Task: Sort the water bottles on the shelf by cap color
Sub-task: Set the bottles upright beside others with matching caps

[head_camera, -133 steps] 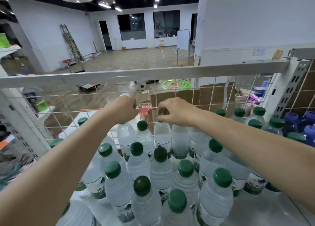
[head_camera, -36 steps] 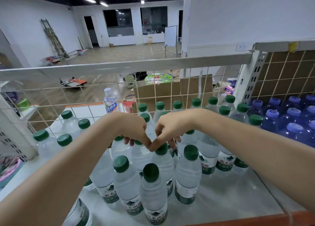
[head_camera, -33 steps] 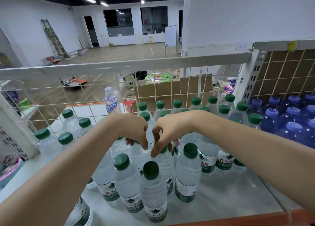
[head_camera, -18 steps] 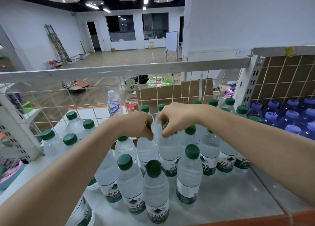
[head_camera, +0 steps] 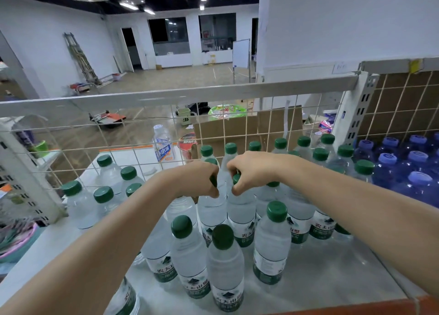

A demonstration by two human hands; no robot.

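Note:
Several clear water bottles with green caps stand on the white shelf. My left hand grips the green cap of one bottle in the middle of the cluster. Right beside it, my right hand grips the green cap of the neighbouring bottle. Both bottles are upright; I cannot tell whether they are off the shelf. More green-capped bottles stand in front. Blue bottles with purple caps fill the section on the right.
A white wire grid with a metal top rail closes the shelf's back. A perforated white upright separates the green and blue sections. Behind the grid stand a bottle with a blue label and cardboard boxes. An orange strip edges the shelf front.
Both hands have risen and moved back from the nearer bottles, each now holding a cap, with the two bottles carried along side by side.

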